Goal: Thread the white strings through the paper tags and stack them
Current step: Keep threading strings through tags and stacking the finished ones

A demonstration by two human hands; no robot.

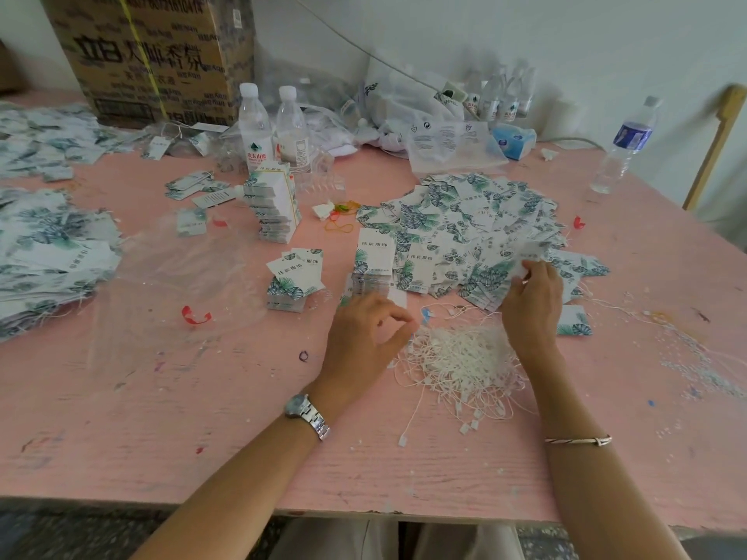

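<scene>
Hands are fetching parts: right hand (533, 305) is pinching 1 tag (524, 257) from the pile (465, 212); left hand (359, 333) is curling its fingers (394, 312) beside the strings (461, 357), hold unclear. Threading probably comes next.

Left hand (364, 333): silver metal wristwatch (301, 407) w/ link band. Right hand (533, 301): thin silver bangle (578, 440) on forearm. Both forearms bare. Light beige trousers (335, 539).

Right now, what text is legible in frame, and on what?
"农夫山泉" on the water bottle label.
"伟宸服饰" on the paper tag topping the stack.
"立白 大师香氛" on the cardboard box.
Too blurred: the box's small print, the plastic bag print, the blue-label bottle.
</scene>
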